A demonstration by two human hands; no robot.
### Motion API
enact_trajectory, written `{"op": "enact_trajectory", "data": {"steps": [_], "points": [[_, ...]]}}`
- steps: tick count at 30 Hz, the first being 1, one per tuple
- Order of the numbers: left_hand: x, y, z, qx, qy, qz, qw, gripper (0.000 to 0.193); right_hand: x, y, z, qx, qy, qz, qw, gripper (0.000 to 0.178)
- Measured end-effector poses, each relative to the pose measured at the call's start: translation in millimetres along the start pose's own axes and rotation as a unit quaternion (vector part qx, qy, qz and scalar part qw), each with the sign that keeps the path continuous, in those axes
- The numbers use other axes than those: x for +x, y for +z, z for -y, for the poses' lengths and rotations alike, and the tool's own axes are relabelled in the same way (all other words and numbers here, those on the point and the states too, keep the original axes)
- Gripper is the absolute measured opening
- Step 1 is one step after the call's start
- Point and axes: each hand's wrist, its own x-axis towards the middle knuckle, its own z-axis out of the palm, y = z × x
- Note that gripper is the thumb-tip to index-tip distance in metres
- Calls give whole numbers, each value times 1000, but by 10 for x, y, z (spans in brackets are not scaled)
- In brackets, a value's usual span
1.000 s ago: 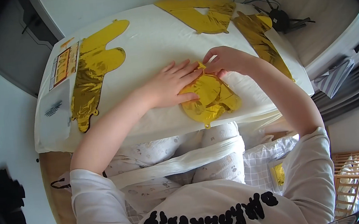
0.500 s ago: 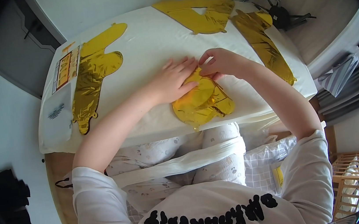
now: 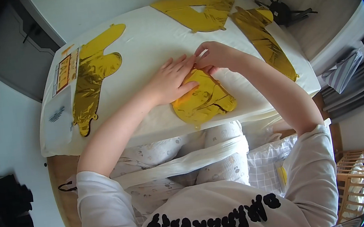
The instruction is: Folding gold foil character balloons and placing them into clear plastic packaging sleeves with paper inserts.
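Your left hand [image 3: 170,80] lies flat, fingers spread, pressing on the upper left of the folded gold foil balloon [image 3: 202,98]. Your right hand [image 3: 216,55] is curled at the balloon's top edge, fingertips pinching what looks like a small tab or valve there; whether it truly grips it is hard to tell.

The balloon sits on the white table [image 3: 151,40], its lower end right at the near edge, above your lap. Slide it any further toward you and it could slip off, since the foil is slick and only your left palm holds it. Foil also creases and tears easily, so a hard tug at the pinched tab against that flat palm could rip the seam.

Left of the balloon, well apart, lies a long flat gold balloon [image 3: 92,76] beside a printed package [image 3: 64,73]. Beyond it, at the far edge, lies another gold piece [image 3: 197,15], and to its right a long gold strip [image 3: 263,37] runs toward the right edge. The open room is the bare white stretch beyond and left of the balloon.
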Motion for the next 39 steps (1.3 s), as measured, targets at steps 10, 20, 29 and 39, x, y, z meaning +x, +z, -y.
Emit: {"op": "enact_trajectory", "data": {"steps": [10,20,29,39], "points": [[-4,4,-16,-12,-5,-1,1000,79,-10,4,33,0,19,-3,1000,48],[20,98,40,17,19,-21,999,79,-40,-20,-27,41,-29,11,999,41],[65,269,146,-24,49,-120,991,69,98,10,-138,-38,-75,22,996,43],[527,498,127,10,-12,-39,999,77,99,-87,-255,-17,-50,15,998,49]]}}
